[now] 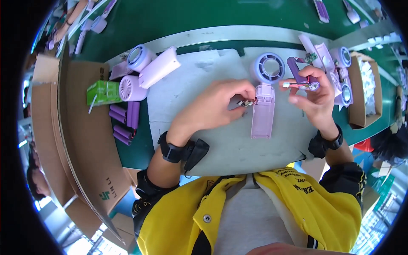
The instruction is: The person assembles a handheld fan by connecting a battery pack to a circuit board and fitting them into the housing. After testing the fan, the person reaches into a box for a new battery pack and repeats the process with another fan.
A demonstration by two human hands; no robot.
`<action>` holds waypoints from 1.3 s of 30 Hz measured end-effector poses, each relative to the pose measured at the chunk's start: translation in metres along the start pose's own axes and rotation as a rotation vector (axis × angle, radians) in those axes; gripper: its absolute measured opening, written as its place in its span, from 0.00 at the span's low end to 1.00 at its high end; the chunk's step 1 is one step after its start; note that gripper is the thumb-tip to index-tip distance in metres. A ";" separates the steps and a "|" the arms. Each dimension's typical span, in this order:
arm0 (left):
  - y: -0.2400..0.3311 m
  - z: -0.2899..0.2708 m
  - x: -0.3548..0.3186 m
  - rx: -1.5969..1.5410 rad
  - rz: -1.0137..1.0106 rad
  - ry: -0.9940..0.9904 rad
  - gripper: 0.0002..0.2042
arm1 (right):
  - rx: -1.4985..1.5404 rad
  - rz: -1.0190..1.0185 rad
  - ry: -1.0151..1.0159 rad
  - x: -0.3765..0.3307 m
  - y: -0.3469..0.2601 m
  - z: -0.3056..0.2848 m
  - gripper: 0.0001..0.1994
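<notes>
An opened lilac handheld fan lies on the grey mat, its round head (268, 68) at the far end and its hollow handle shell (262, 119) toward me. At the shell's left edge, my left hand (212, 104) is closed in a pinch on a small circuit board (245, 103) with dark and red wires. To the right of the fan, my right hand (318, 100) holds a purple battery pack (294, 68) above the mat. Red and black leads from the pack end in a white connector (286, 84), which points toward the fan.
Lilac fan parts (157, 68), a green box (103, 92) and purple battery packs (133, 114) lie left, beside a tall cardboard carton (91, 148). More fan parts (325, 57) and a cardboard box (359, 97) of white pieces stand right. A pale rail (204, 38) crosses behind the grey mat (191, 148).
</notes>
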State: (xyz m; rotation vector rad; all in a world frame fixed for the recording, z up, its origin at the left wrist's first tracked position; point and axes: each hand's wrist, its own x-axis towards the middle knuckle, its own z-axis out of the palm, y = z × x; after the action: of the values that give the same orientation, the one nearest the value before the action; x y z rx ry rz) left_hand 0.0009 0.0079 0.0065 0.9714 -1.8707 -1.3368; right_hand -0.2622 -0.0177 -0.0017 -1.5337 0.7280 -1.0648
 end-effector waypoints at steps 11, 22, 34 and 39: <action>0.012 -0.008 -0.008 0.218 0.000 -0.033 0.14 | -0.710 -0.178 -0.063 -0.003 -0.011 -0.007 0.15; 0.014 0.003 -0.004 0.010 -0.095 0.030 0.14 | -0.346 -0.090 -0.272 0.007 -0.008 0.013 0.09; 0.009 0.012 -0.005 -0.497 -0.351 0.113 0.08 | -0.692 -0.307 -0.214 0.004 -0.007 0.041 0.13; 0.014 0.011 -0.004 -0.562 -0.410 0.115 0.08 | -0.682 -0.267 -0.205 0.003 -0.009 0.043 0.13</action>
State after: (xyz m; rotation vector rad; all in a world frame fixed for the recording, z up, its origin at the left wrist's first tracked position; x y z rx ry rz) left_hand -0.0083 0.0197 0.0162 1.1215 -1.1342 -1.8642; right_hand -0.2227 -0.0004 0.0069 -2.3397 0.8014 -0.8667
